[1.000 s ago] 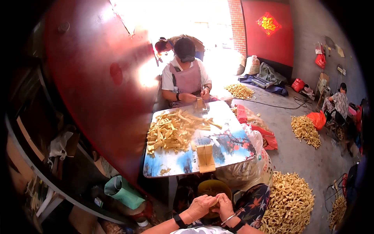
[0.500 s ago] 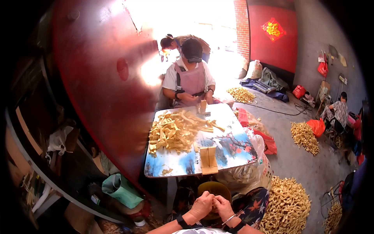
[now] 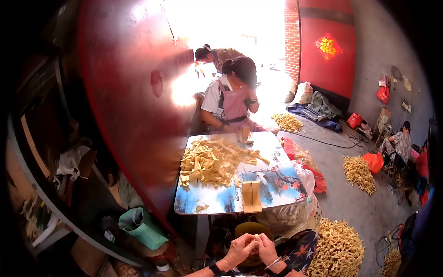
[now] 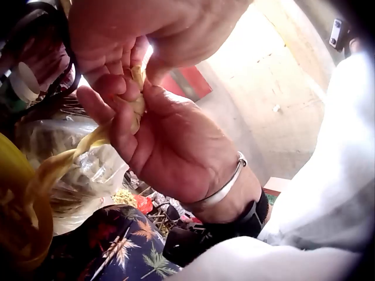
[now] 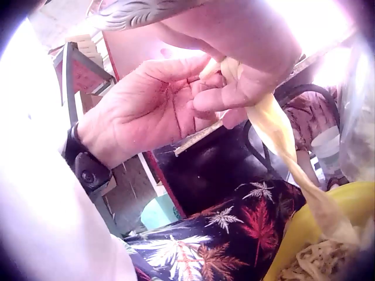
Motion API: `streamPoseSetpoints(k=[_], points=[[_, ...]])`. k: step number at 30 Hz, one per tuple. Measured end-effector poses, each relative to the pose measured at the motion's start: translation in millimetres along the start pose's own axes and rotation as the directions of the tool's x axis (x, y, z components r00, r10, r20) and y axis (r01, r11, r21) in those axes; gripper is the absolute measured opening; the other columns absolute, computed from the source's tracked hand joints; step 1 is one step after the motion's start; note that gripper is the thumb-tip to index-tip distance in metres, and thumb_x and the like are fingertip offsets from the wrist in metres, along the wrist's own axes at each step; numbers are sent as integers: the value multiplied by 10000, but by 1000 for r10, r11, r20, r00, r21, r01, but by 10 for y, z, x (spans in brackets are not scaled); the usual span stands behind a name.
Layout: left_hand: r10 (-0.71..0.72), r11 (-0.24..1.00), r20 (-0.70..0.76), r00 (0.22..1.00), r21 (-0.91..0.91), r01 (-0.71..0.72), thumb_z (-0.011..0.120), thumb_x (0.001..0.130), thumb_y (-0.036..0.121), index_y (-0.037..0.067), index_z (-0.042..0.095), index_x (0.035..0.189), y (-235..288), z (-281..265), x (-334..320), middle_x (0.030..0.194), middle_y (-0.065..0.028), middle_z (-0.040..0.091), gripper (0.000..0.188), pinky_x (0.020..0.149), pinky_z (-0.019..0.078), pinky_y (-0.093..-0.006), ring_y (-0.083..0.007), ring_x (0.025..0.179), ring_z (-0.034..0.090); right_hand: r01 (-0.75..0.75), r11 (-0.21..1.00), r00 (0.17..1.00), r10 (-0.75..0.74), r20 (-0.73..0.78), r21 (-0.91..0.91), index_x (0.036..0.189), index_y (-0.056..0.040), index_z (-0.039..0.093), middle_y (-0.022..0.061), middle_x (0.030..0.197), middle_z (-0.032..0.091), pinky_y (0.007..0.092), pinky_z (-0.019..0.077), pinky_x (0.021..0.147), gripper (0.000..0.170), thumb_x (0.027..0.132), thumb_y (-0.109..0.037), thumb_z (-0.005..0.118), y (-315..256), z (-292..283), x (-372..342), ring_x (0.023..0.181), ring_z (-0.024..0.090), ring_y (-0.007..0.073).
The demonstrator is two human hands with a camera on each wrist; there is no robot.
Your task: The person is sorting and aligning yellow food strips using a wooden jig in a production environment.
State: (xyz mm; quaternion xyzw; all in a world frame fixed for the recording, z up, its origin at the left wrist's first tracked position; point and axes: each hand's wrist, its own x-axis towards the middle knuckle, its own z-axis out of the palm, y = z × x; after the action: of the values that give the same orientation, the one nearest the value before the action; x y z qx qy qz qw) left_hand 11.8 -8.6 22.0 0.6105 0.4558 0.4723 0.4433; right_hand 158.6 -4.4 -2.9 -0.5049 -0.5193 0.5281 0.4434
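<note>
My left hand (image 3: pixel 239 249) and right hand (image 3: pixel 267 250) meet over my lap, fingertips together. Between them they pinch a pale yellow, flat strip (image 5: pixel 280 132), folded into a knot (image 4: pixel 138 105) at the fingers. The strip's long tail hangs twisted from the right hand's fingers down to a yellow tub (image 5: pixel 356 202) that contains more pale strips. In the right wrist view the left palm faces the camera, its fingertips partly behind the right hand. On the table (image 3: pixel 221 196) ahead lie a heap of similar strips (image 3: pixel 207 161) and an upright wooden block on a base (image 3: pixel 251 196).
A person in a pink apron (image 3: pixel 237 108) sits across the table; another bends over behind. Knotted pieces (image 3: pixel 337 247) form a large pile on the floor at right, with a smaller pile (image 3: pixel 359 174) beyond. Clear plastic bags (image 3: pixel 295 212) stand beside the table, a green bag (image 3: pixel 142 228) at left.
The head view has shifted, so the table appears lower and further right. The person opposite has turned their head and raised a hand to it. My hands stay together at the strip.
</note>
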Motion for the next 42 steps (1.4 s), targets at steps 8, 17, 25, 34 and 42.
streamPoseSetpoints(k=[8, 17, 25, 34, 42], points=[[123, 987, -92, 988, 120, -111, 619, 906, 23, 3, 646, 890, 12, -269, 139, 756, -59, 647, 37, 632, 500, -263, -133, 695, 613, 251, 821, 968, -212, 134, -512, 976, -28, 587, 88, 651, 656, 334, 525, 538, 182, 999, -199, 529, -424, -63, -152, 591, 679, 240], [-308, 440, 231, 923, -826, 353, 596, 974, 117, 43, 616, 1154, -315, 22, -46, 1075, -46, 656, 196, 832, 524, -286, -137, 951, 633, 314, 799, 918, -393, -50, -513, 884, -58, 618, 140, 733, 645, 389, 509, 579, 93, 906, -144, 647, -382, 123, -197, 674, 654, 342], [-145, 951, 141, 979, -253, 177, 555, 1003, 151, -23, 641, 1115, -300, -4, -7, 975, 9, 656, 225, 735, 523, -218, -70, 846, 598, 366, 816, 911, -411, -4, -447, 1141, -23, 643, 151, 1002, 700, 343, 542, 798, 304, 904, -213, 656, -528, -2, -53, 894, 698, 269], [-129, 856, 227, 965, -467, 224, 635, 949, 92, -2, 628, 1112, -25, -117, -63, 917, 7, 612, 189, 761, 491, -219, -81, 841, 568, 338, 760, 905, -424, -29, -555, 900, -55, 648, 150, 793, 664, 373, 520, 598, 161, 953, -188, 571, -553, -2, -40, 709, 661, 335], [214, 973, 68, 974, 72, -219, 686, 878, 44, -20, 667, 1003, 23, -106, -25, 858, -85, 651, 142, 694, 499, -268, -120, 777, 603, 360, 684, 877, -480, -19, -634, 840, -82, 586, 181, 713, 610, 464, 477, 559, 171, 954, -206, 561, -509, -33, 68, 678, 620, 399]])
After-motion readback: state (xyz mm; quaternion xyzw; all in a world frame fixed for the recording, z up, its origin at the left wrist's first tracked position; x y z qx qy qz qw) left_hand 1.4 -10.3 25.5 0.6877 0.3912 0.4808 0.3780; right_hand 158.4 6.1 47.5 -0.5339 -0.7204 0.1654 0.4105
